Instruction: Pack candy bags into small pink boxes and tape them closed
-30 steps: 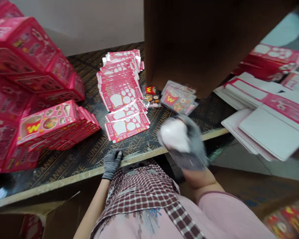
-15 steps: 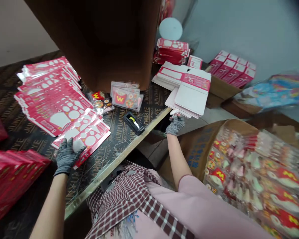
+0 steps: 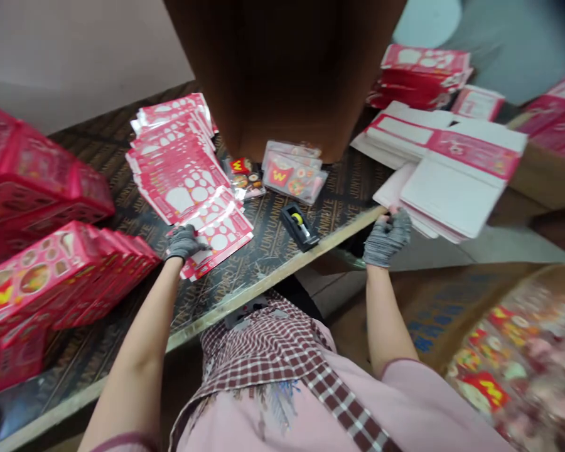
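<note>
My left hand (image 3: pixel 186 242), in a grey glove, rests on the front end of a fanned row of flat pink printed cartons (image 3: pixel 193 182) with white cut-out shapes. Its thumb is stretched out across the nearest carton. At the table's front edge, my right hand (image 3: pixel 388 240) has its gloved fingers curled together. The fingertips are beside the corner of the white and pink flat cards (image 3: pixel 461 188), which jut past the edge; whether they pinch anything is hidden. A black tape dispenser (image 3: pixel 299 227) with a yellow core stands between my hands.
Clear packs of toy food (image 3: pixel 294 176) lie before a large open cardboard box (image 3: pixel 287 135). Filled pink boxes (image 3: pixel 51 276) are stacked at left, red-pink cartons (image 3: pixel 421 78) at back right. A carton of bagged toys (image 3: pixel 513 370) stands at lower right, beyond the table's edge (image 3: pixel 273 282).
The view has swung left, so more of the pink box stacks shows and everything sits further right. My left hand stays on the pink cartons, my right hand by the white cards.
</note>
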`<state>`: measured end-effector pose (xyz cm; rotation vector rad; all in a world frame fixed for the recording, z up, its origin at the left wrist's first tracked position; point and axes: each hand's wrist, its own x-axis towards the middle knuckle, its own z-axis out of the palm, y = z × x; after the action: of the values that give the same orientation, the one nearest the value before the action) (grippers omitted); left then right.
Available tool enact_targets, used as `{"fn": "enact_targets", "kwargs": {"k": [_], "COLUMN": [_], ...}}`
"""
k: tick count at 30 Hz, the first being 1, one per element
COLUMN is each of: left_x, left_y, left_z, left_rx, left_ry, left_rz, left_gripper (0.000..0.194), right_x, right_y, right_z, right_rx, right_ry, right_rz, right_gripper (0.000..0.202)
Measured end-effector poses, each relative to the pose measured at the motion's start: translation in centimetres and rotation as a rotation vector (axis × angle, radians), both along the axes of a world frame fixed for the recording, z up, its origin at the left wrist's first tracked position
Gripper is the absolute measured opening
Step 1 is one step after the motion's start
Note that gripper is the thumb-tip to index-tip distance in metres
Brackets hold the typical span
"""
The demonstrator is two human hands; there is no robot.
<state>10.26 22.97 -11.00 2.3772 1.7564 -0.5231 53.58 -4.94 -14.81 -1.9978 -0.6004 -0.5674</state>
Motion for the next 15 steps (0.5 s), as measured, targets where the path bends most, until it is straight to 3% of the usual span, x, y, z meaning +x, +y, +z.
{"fn": "enact_targets", "kwargs": {"k": [4,7,11,15], "left_x": [0.1,-0.6,-1.7,-3.0], "left_y": [-0.3,-1.7,-4.1,-5.4], "left_z": [0.3,0.5,0.5,0.0], "left_rx": [0.063,0.150,0.161,0.181], "left_ry": [-0.102,-0.306,-0.552,-0.682], "left_rz": [0.091,0.141,0.109,0.141], "left_gripper": [0.067,0.049,0.031,0.026], "right_x": [-8.2,-14.2,-18.1,-20.0], "right_y": [5.6,10.4,15.0,15.0], "right_z": [2.7,2.5,1.5,2.0], "right_rx": [0.013,-0.133,-0.221,-0.141], "right_ry": [-0.070,0.047,0.342,0.491], "right_rz": [0.425,0.812,0.989,1.092], "right_gripper": [0.037,0.041,0.078,0.072]}}
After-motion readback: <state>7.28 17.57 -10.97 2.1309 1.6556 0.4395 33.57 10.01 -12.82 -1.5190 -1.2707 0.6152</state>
